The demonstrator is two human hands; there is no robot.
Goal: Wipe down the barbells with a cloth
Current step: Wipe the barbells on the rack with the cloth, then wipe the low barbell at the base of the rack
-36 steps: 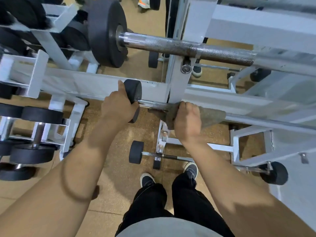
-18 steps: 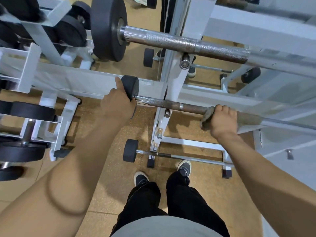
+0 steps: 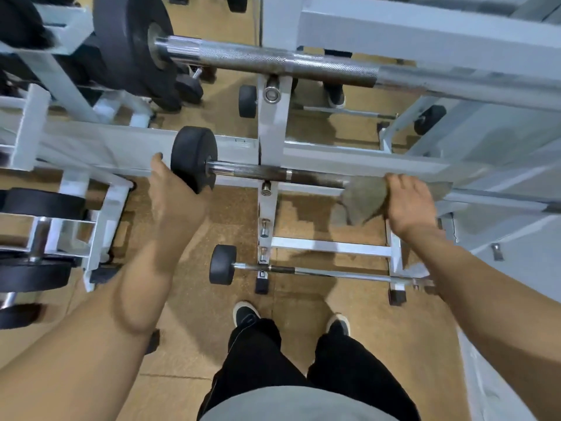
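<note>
Barbell [image 3: 267, 173]: we judge it heavy, rigid; left hand [image 3: 174, 196] steadies its end weight.
Cloth [image 3: 362, 197]: soft; right hand [image 3: 408, 202] fingers clenched around it.

A white rack [image 3: 273, 138] is seen from above, with 3 barbells laid across its pegs. The middle barbell [image 3: 273, 174] carries a small black end weight [image 3: 193, 158], against whose near side the left hand [image 3: 174, 197] is pressed, fingers loosely curled. Farther along that bar, toward the rack's right upright, a grey-green cloth [image 3: 364, 197] is draped over the shaft and is pinned there by the right hand [image 3: 408, 205], a corner hanging below. The top barbell [image 3: 288, 63], thick and knurled, bears a large black plate [image 3: 127, 41]. The lowest barbell [image 3: 303, 271] lies near the rack's base. 2 dark shoes [image 3: 245, 312] are planted on the tan floor [image 3: 194, 344].
</note>
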